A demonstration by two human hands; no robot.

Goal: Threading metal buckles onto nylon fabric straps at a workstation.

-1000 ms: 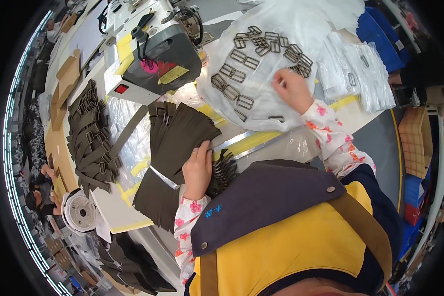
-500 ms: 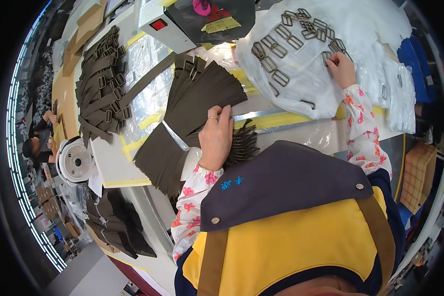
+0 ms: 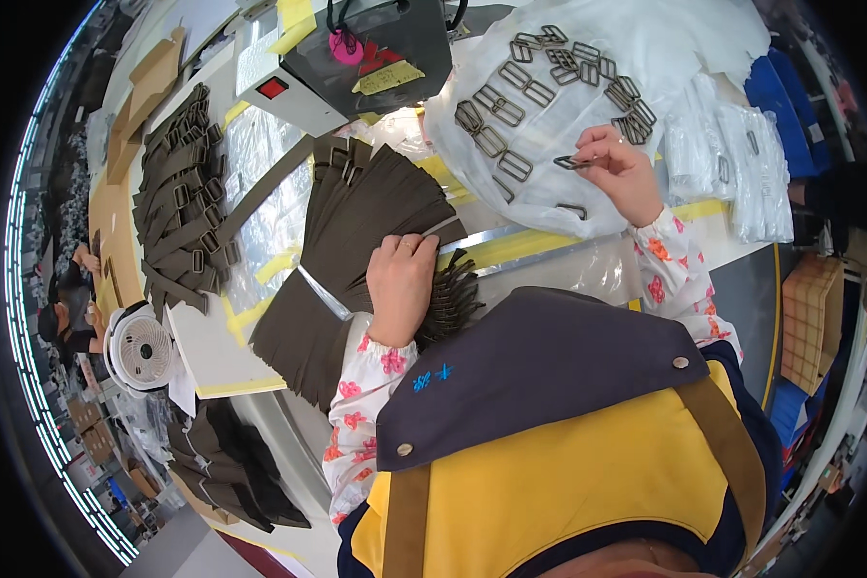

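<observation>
My left hand (image 3: 401,281) rests on a fanned bundle of dark brown webbing straps (image 3: 356,231) on the work table, fingers closed over the end of one strap. My right hand (image 3: 622,171) is raised a little over a white plastic sheet (image 3: 645,58) and pinches one rectangular metal buckle (image 3: 570,163) between thumb and fingers. Several more loose metal buckles (image 3: 511,106) lie scattered on that sheet, just left of and above the right hand.
A dark machine with a red switch (image 3: 347,67) stands at the back. A pile of finished straps with buckles (image 3: 178,207) lies at the left, a small white fan (image 3: 140,349) below it. Clear bags (image 3: 732,164) are at the right, more dark straps (image 3: 226,462) sit lower left.
My right hand has picked one buckle off the white sheet and drawn it back toward me. My left hand stays on the strap bundle. The head view has shifted slightly.
</observation>
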